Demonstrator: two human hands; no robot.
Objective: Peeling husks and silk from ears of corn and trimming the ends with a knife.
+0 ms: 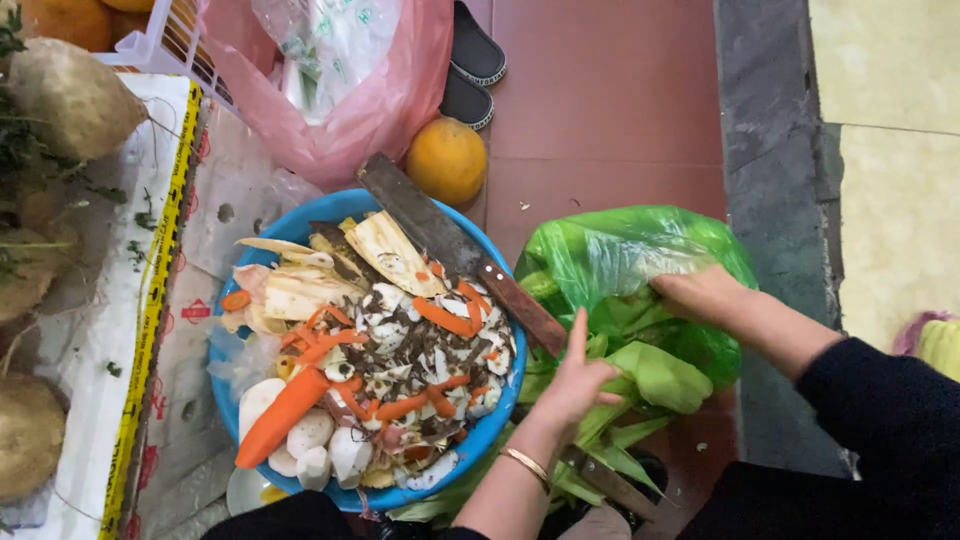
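Note:
My left hand (575, 385), with a thin gold bangle on the wrist, lies on pale green corn husks (650, 375) with its fingers apart and the forefinger raised. My right hand (700, 295), in a dark sleeve, grips the rim of a green plastic bag (610, 250) that holds the husks. Left of the bag stands a blue basin (490, 425) heaped with vegetable peelings, carrot strips and white chunks. A long cleaver (450, 245) with a brown handle lies across the basin's far right rim, its handle close to my left forefinger.
An orange fruit (447, 160) and a pink plastic bag (350, 110) lie beyond the basin, near dark sandals (470, 65). Brown tubers (70, 95) rest on a white foam box (150, 300) at the left. A second blade (610, 482) lies under the husks. A grey kerb (775, 200) runs along the right.

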